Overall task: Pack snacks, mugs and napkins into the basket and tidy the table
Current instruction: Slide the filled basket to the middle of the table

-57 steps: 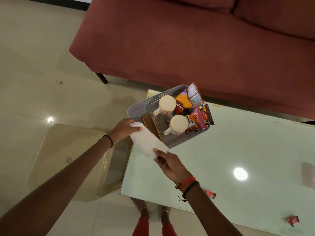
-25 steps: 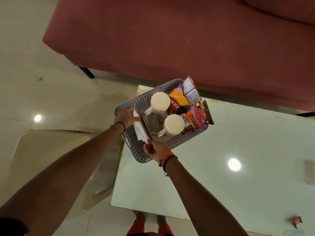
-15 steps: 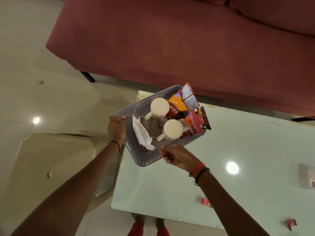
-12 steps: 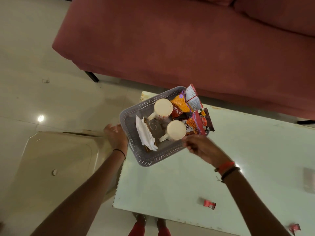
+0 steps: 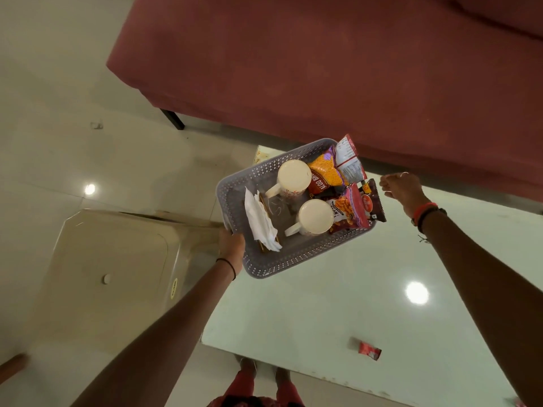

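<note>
A grey perforated basket (image 5: 296,261) sits at the near left corner of the pale glass table (image 5: 338,304). Inside stand two cream mugs (image 5: 293,176) (image 5: 316,215), white napkins (image 5: 260,220) leaning at the left end, and several snack packets (image 5: 351,208) at the right end. My left hand (image 5: 232,243) grips the basket's left rim. My right hand (image 5: 404,189) hovers just right of the basket beside the snack packets, fingers curled, holding nothing that I can see.
A red sofa (image 5: 323,60) runs along the far side of the table. A small red wrapper (image 5: 368,350) lies near the table's front edge. A beige plastic stool (image 5: 117,259) stands left of the table. My feet show below the table edge.
Both hands put the napkins into the basket's left end and let go. My left hand went to the basket's left rim; my right hand swung to its right end.
</note>
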